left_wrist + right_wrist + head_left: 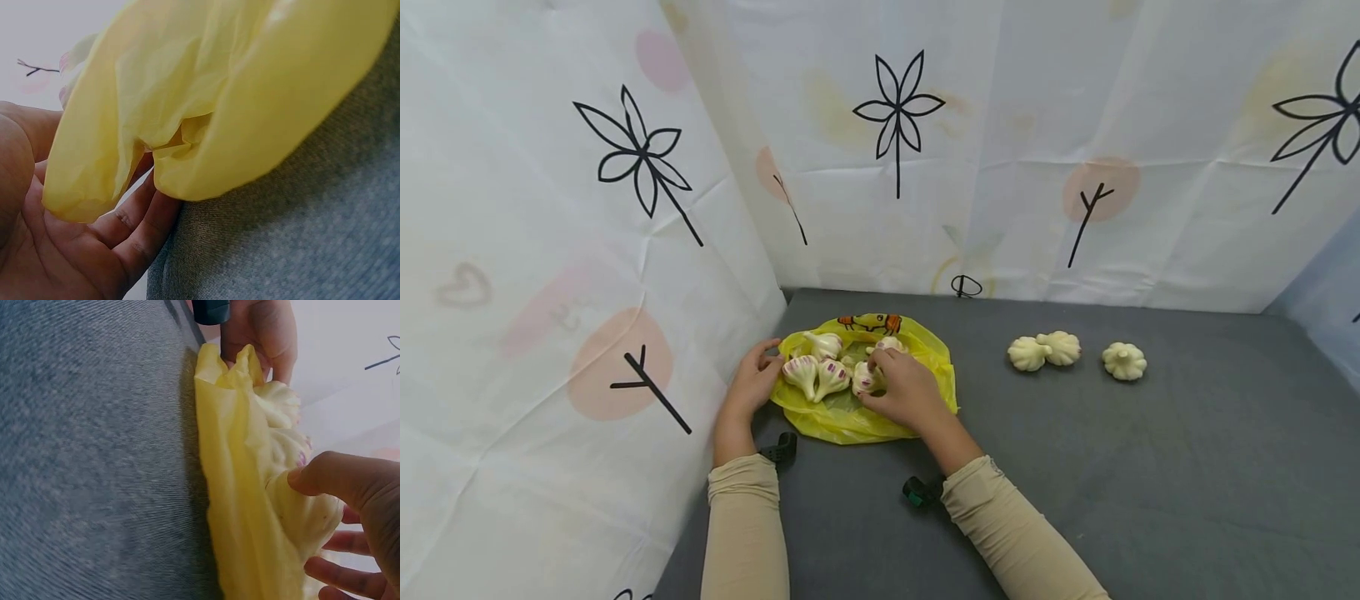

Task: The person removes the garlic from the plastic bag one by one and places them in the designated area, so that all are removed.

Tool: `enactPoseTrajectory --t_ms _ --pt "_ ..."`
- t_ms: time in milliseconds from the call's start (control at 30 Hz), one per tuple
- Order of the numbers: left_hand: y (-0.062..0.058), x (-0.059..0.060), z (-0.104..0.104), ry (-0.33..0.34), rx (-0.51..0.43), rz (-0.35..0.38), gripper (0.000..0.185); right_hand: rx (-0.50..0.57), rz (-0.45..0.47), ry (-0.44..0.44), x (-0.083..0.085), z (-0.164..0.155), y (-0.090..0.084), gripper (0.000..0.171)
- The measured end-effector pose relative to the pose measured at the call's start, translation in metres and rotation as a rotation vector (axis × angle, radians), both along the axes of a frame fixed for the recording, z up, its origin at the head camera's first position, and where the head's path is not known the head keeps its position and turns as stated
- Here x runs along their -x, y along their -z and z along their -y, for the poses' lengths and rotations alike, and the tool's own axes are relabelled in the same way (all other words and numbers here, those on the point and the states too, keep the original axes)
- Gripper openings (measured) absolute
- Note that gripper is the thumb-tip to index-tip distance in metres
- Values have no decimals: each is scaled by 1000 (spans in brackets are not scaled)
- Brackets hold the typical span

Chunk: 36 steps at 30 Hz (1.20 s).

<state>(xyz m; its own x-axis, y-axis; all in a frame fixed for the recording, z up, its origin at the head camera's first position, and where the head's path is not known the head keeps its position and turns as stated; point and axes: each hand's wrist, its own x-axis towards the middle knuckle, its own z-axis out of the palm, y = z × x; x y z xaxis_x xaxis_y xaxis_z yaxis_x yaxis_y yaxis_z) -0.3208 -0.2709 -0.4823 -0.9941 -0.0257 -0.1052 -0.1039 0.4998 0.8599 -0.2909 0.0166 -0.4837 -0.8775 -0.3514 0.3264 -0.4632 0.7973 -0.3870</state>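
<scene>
A yellow plastic bag (pixel 857 427) lies spread on the table with several purple-streaked garlic bulbs (pixel 832 379) in its opening. My left hand (pixel 751 385) is at the bag's left rim. In the left wrist view, its fingers (pixel 145 240) reach behind the folded yellow film, holding that edge. My right hand (pixel 912 390) reaches over the bag from the right and grips a garlic bulb (pixel 306 515) by its side. The thumb presses the near face of this bulb, and the other fingers are on its far side. Further bulbs sit against it.
To the right on the grey table (pixel 1195 467) are a touching pair of whiter garlic bulbs (pixel 1062 348) and a single bulb (pixel 1124 362). A patterned white curtain (pixel 1000 167) hangs behind the table and along its left side.
</scene>
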Motion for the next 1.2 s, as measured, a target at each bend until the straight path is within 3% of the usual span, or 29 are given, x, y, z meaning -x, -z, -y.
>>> enactPoseTrajectory --t_ms 333,533,867,1200 --pt "1 0 -1 5 -3 12 53 10 -130 -28 -6 -12 -16 40" --pt "3 2 -2 8 8 2 53 88 -170 -55 -10 -29 -30 43" --pt "1 4 2 18 7 -26 53 83 -234 -68 -7 -66 -47 43" --pt "4 4 0 -7 -7 -27 52 96 -276 -65 -27 -96 -65 46"
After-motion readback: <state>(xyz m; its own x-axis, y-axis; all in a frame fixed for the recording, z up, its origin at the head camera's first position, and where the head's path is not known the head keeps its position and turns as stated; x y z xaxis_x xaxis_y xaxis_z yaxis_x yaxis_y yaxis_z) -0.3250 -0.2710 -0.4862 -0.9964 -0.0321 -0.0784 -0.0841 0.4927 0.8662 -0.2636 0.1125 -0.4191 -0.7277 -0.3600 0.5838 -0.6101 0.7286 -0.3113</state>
